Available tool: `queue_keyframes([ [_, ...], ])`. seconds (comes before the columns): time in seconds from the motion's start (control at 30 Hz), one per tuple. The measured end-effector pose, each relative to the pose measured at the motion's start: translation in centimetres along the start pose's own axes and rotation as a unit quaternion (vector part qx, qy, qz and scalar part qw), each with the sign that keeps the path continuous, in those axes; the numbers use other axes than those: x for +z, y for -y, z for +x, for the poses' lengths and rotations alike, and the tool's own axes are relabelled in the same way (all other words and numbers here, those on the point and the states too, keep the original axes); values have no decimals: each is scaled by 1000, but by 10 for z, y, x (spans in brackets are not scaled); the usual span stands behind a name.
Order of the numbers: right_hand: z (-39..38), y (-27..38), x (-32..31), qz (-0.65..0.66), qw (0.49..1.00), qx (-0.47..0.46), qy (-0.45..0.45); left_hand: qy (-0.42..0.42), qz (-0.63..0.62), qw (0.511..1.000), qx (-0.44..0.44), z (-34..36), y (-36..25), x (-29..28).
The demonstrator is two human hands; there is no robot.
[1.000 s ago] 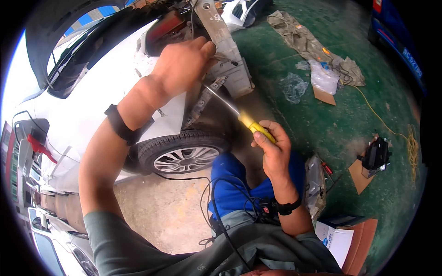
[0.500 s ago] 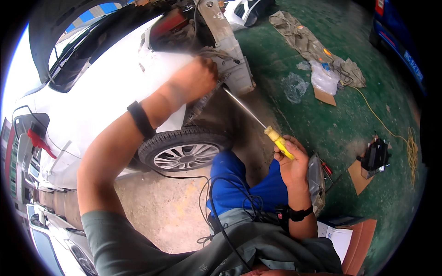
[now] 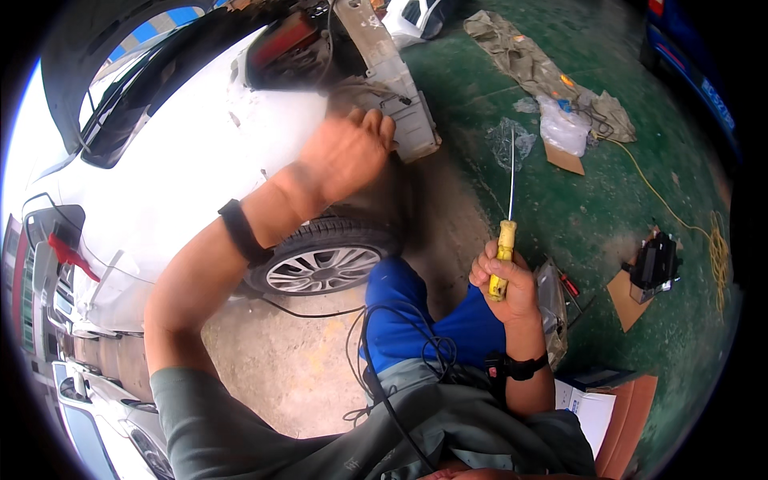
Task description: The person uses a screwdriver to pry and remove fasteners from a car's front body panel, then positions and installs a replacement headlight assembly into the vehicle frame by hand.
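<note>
1. The screwdriver is clamped by its handle in the right hand, apart from the fender, seemingly to leave working room.
2. Near the fender, the left hand is curled; whether anything is gripped cannot be told.

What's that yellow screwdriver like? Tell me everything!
The long yellow-and-silver screwdriver has a chunky, smudged, plastic-looking yellow handle and a thin, straight, shiny metal-looking shaft. A bare right hand grips the handle. The shaft points toward the picture's top, its end seen against crumpled clear plastic. Its tip is too small to make out.
</note>
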State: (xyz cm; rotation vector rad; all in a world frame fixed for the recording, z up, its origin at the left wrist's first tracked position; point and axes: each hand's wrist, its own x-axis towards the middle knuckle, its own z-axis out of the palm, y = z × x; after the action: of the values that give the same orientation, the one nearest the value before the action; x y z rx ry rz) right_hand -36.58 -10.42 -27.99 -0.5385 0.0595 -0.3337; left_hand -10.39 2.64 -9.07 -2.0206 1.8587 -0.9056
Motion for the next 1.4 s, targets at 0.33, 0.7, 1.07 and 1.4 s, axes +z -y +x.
queue_keyframes([
  [0.33, 17, -42, 6, 111, 990, 80, -22, 0, -439, 890, -121, -40, -173, 40],
  [0.7, 14, -63, -36, 237, 956, 121, -128, 56, -493, 864, -84, -33, -201, 49],
  [1.07, 10, -47, -25, 269, 958, 64, -79, 53, -597, 794, -99, -15, -193, 34],
  [1.4, -16, 48, -94, 232, 938, -97, -239, -26, -410, 911, -28, 6, -127, 11],
])
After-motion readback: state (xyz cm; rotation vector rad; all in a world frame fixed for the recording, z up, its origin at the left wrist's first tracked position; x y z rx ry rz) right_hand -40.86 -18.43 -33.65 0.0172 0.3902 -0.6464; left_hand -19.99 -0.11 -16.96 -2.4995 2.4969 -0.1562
